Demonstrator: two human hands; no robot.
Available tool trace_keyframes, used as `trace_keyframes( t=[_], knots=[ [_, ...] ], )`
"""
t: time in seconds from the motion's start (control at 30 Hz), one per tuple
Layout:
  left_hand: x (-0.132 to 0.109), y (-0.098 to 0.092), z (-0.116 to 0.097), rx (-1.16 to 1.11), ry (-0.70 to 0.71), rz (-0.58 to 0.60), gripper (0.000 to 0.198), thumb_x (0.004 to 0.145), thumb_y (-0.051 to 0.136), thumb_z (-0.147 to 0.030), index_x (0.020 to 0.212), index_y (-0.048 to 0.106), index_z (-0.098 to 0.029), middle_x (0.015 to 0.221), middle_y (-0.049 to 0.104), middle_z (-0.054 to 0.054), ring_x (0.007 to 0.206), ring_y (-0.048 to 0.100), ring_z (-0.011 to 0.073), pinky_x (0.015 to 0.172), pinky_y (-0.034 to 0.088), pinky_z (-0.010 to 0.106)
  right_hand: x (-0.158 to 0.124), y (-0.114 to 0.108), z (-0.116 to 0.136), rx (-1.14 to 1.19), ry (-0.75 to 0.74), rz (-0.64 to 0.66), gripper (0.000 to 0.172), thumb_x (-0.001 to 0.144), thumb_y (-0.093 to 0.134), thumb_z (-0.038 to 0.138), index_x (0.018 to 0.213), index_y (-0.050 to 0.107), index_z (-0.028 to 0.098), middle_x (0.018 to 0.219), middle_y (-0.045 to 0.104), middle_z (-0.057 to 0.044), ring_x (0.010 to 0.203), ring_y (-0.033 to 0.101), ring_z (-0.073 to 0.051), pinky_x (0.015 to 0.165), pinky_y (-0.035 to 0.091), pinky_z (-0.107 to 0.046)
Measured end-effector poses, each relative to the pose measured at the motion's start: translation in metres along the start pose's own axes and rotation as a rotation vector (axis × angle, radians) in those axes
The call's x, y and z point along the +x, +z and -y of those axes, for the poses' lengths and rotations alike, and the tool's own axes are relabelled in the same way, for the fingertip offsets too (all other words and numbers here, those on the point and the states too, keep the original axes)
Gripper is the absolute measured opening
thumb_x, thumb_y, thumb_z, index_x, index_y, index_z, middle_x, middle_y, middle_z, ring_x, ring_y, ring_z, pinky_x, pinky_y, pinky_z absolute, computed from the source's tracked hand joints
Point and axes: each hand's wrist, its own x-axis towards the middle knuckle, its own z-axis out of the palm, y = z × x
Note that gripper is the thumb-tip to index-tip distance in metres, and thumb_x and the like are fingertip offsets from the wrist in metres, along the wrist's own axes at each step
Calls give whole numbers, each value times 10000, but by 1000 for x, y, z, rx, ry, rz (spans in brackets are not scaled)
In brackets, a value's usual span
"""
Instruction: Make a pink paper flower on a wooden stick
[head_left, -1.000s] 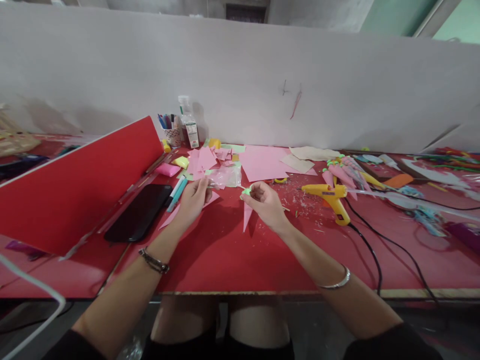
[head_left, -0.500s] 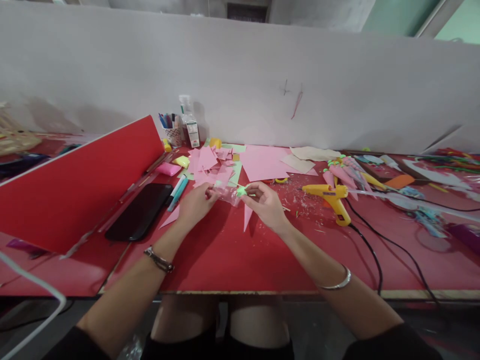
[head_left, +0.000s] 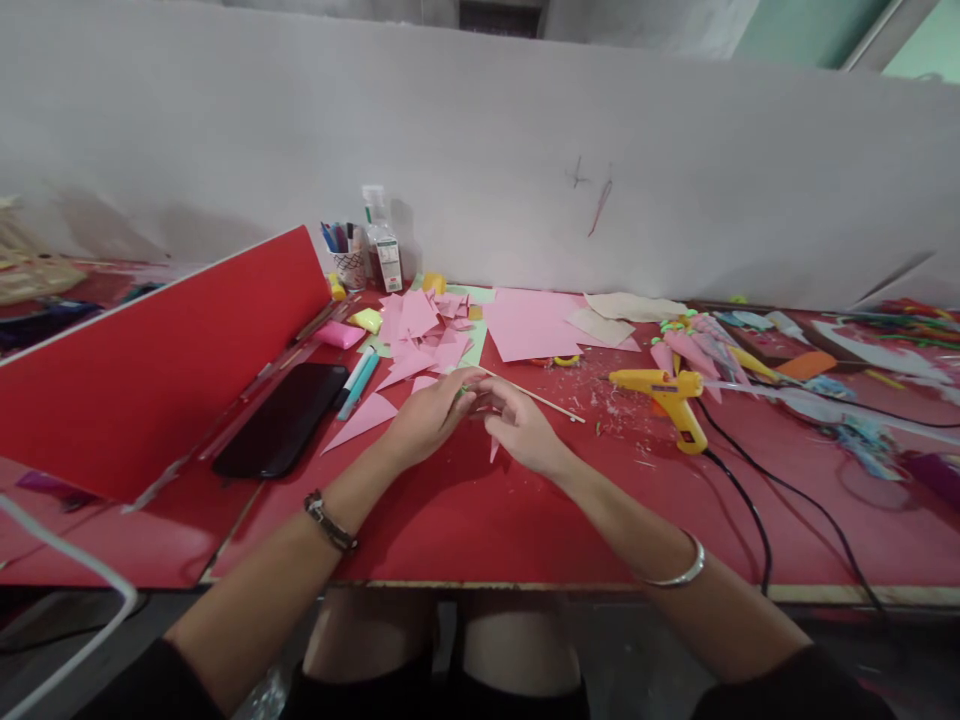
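Note:
My left hand [head_left: 433,412] and my right hand [head_left: 517,420] meet above the middle of the red table [head_left: 480,520]. A small bright green piece [head_left: 463,389] shows at my left fingertips, mostly hidden by the fingers. The fingers of my right hand are curved and touch or nearly touch the left ones; whether they hold anything is hidden. Beneath my right hand a pink paper tip [head_left: 494,450] points toward me. A thin wooden stick [head_left: 551,404] lies just behind that hand.
Pink paper pieces [head_left: 416,315] and a pink sheet [head_left: 531,325] lie behind the hands. At left are a black phone [head_left: 281,420], markers [head_left: 358,384] and a red board [head_left: 172,370]. A yellow glue gun [head_left: 675,395] with its cord lies at right, near pink cones [head_left: 694,350].
My hands have come together, and the green piece is now mostly covered. The clear plastic between them no longer shows. More of the wooden stick and the pink paper at left is visible.

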Motion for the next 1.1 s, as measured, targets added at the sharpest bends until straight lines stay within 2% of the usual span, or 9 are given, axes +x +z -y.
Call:
trace_keyframes(
  t=[0.1,0.23,0.3,0.43,0.5,0.67,0.77,0.9,1.1],
  knots=[
    [1,-1,-1,-85,10,-149,313,870,220,-281,996,474,-148,864,584,58,762,540,144,677,413,246,-2,-1,2,-166,-73,-33,318,612,375,57,861,517,196,909,497,-25,757,536,-98,720,456,-274],
    [0,-2,-2,-164,-89,-377,323,871,212,-272,931,502,-142,713,556,29,603,493,125,595,400,235,-4,-3,9,-350,-143,-79,303,652,382,47,881,513,195,852,478,-19,753,517,-104,700,445,-274],
    [0,-2,-3,-176,-57,-358,324,868,218,-279,909,510,-144,767,566,44,677,513,133,650,407,246,-5,-2,11,-425,-170,-36,307,644,383,38,876,510,193,839,472,-19,723,501,-104,669,440,-269],
    [0,1,-1,-99,13,-116,270,835,332,-324,941,505,-145,909,581,75,847,528,171,741,400,277,-6,1,13,-577,-197,37,241,645,400,57,838,491,170,797,469,-26,672,449,-117,625,418,-277],
    [0,2,0,-100,7,-63,285,843,307,-325,937,510,-148,907,590,76,844,535,175,737,401,280,-6,1,13,-630,-207,71,211,658,405,71,829,487,164,744,465,-17,654,428,-122,623,407,-283],
    [0,-1,-4,-306,-12,-153,326,859,252,-327,852,528,-152,708,559,23,657,522,125,638,409,234,-6,-1,16,-580,-212,122,272,688,403,76,917,505,181,699,446,10,596,400,-97,562,386,-231],
    [1,-2,-8,-472,-122,-237,305,840,310,-379,846,522,-160,541,410,-40,475,404,92,488,364,204,-7,-1,17,-496,-192,148,302,693,398,63,942,510,191,705,452,14,574,395,-81,523,375,-202],
    [3,-2,-8,-725,-256,-379,312,814,338,-432,779,505,-171,505,303,-64,401,284,71,396,283,188,-7,0,17,-426,-185,149,370,695,391,44,1001,506,218,789,481,-1,594,402,-74,524,380,-193],
    [3,-7,-10,-623,-233,-351,231,776,427,-372,664,469,-174,527,360,-56,439,309,69,417,277,191,-7,-1,15,-347,-148,118,360,693,400,72,1007,514,206,780,466,-6,600,412,-77,542,394,-211]
  ],
)
